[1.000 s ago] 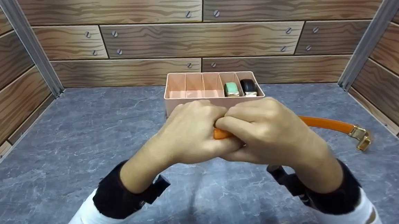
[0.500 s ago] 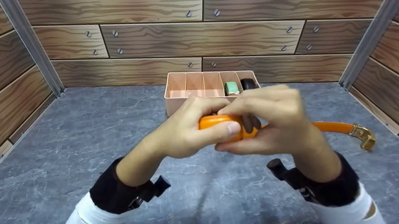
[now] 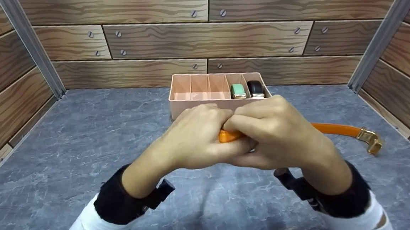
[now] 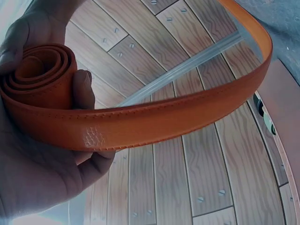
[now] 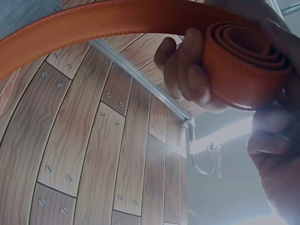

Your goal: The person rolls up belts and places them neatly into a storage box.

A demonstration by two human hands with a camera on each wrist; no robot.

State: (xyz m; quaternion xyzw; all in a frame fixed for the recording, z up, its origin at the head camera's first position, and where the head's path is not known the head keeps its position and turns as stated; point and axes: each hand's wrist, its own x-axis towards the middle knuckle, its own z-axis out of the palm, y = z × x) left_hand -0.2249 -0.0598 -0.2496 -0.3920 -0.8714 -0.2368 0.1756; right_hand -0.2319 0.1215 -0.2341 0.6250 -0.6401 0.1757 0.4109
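Observation:
An orange belt (image 3: pixel 229 136) is partly rolled up between my two hands, in front of the pink box. My left hand (image 3: pixel 200 137) grips the coil from the left, its thumb along the near side. From the other side my right hand (image 3: pixel 275 137) grips it too, fingers bent over the top, so most of the coil is hidden in the head view. Several wound layers of the belt (image 4: pixel 44 101) show in the left wrist view, with a long loose strap running off. The loose end stretches right to a gold buckle (image 3: pixel 370 139).
Behind the hands stands a pink divided box (image 3: pixel 205 109). A rolled green belt (image 3: pixel 238 90) and a rolled black belt (image 3: pixel 255 88) sit in its two rightmost compartments. Wood-patterned walls (image 3: pixel 159 44) enclose the grey marbled table (image 3: pixel 100 140) at the back and sides.
Half a second ago the coil was more exposed and the right fingers were lifted apart; now both hands are closed over it again. The buckle end has shifted slightly left.

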